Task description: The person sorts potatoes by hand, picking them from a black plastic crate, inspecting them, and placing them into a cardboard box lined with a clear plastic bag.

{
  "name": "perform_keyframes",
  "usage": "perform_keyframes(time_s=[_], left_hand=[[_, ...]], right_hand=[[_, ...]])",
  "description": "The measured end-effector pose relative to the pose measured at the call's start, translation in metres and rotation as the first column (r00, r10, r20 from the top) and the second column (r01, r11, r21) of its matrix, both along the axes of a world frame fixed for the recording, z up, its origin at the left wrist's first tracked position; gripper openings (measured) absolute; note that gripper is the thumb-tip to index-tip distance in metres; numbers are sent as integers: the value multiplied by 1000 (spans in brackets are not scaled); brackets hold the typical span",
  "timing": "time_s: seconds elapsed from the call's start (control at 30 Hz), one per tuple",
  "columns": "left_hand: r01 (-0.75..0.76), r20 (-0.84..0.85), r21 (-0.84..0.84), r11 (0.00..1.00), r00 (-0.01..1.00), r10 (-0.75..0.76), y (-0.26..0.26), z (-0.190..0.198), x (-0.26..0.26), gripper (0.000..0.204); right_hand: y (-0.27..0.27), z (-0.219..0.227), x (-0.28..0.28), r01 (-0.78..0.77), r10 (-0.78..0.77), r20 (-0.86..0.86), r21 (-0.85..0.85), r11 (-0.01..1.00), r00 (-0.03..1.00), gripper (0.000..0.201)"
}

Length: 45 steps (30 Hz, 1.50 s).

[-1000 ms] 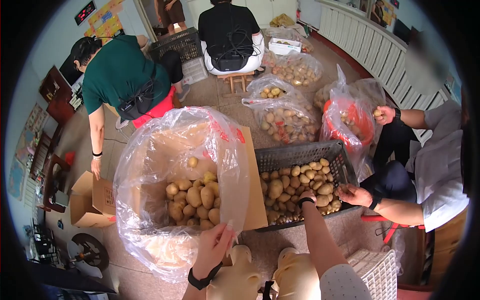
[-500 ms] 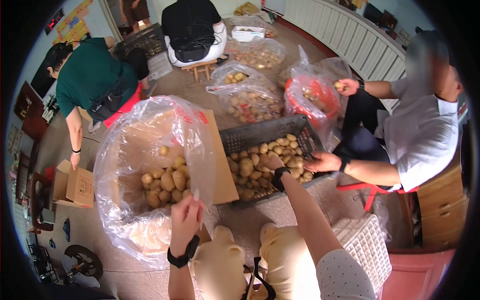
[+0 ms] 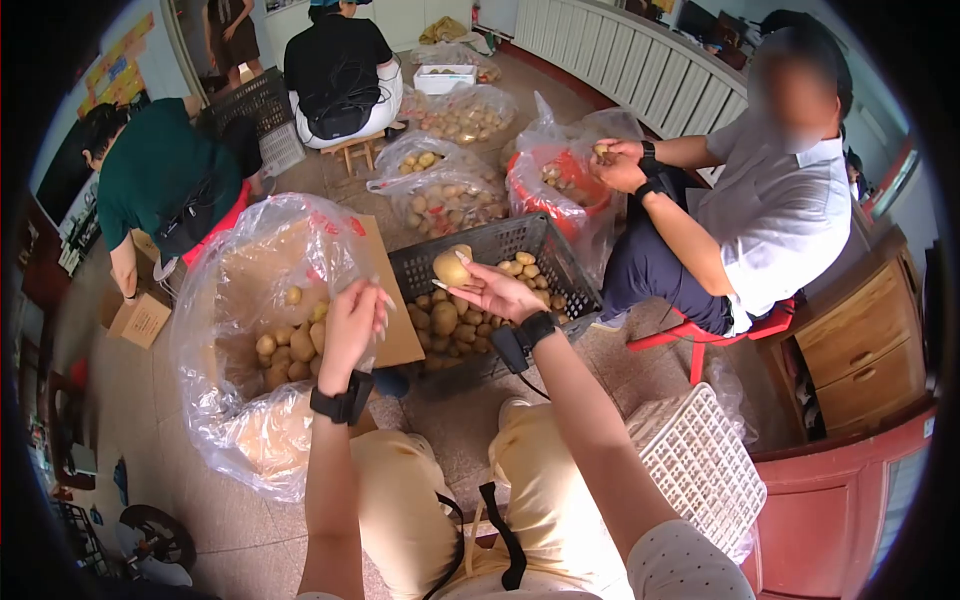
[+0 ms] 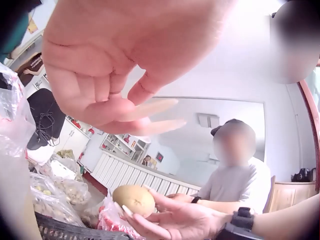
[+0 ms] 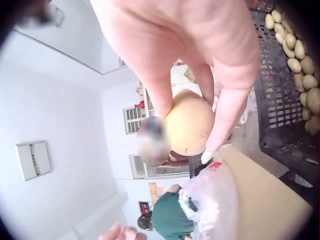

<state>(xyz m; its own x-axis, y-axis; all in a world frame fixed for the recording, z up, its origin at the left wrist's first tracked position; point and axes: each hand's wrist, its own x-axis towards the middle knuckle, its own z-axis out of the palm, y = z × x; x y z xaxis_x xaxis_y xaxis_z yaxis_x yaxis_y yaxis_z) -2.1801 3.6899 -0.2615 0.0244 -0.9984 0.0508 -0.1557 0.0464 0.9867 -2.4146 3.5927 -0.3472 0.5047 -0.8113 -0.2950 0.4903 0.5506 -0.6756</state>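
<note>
A large tan potato (image 3: pixel 452 266) is held in my right hand (image 3: pixel 502 290), over the black plastic crate (image 3: pixel 575 268); in the right wrist view my fingers (image 5: pixel 232 107) curve around the potato (image 5: pixel 189 125). Many smaller potatoes (image 3: pixel 445 322) lie in that crate. My left hand (image 3: pixel 350 325) hovers at the near right edge of a cardboard box (image 3: pixel 388 300) lined with a clear plastic bag (image 3: pixel 205 350). In the left wrist view the left hand (image 4: pixel 120 65) has loosely bent fingers with nothing between them. Several potatoes (image 3: pixel 292 350) sit inside the lined box.
Ahead stand clear bags of potatoes (image 3: pixel 450 208) and a bag-lined red basket (image 3: pixel 530 180). At right a seated person (image 3: pixel 770 190) handles a small potato. A white plastic basket (image 3: pixel 705 460) stands by my right leg. Another person (image 3: pixel 160 175) bends over a small carton (image 3: pixel 140 318).
My right hand has come up out of the crate with a large potato. My left hand has let go of the bag's edge. The seated person's hands have come together, and the view has turned right.
</note>
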Motion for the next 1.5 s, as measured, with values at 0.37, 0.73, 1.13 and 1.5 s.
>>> perform_keyframes(time_s=[0.37, 0.73, 1.13, 1.5], left_hand=[[-46, 240, -34, 998, 969, 53, -49, -19, -52, 24], [-268, 163, -165, 949, 942, 294, -53, -55, -53, 23], [-249, 39, -175, 953, 965, 259, -58, -59, -52, 22], [-189, 188, -255, 948, 952, 241, -59, -64, -42, 20]], right_hand=[[21, 17, -6, 63, -92, 284, 110, 992, 954, 34], [21, 4, 12, 61, -70, 135, 70, 996, 988, 25], [23, 1, 17, -2, -24, 166, 157, 988, 986, 23], [29, 32, 24, -13, 10, 128, 23, 1000, 992, 34]])
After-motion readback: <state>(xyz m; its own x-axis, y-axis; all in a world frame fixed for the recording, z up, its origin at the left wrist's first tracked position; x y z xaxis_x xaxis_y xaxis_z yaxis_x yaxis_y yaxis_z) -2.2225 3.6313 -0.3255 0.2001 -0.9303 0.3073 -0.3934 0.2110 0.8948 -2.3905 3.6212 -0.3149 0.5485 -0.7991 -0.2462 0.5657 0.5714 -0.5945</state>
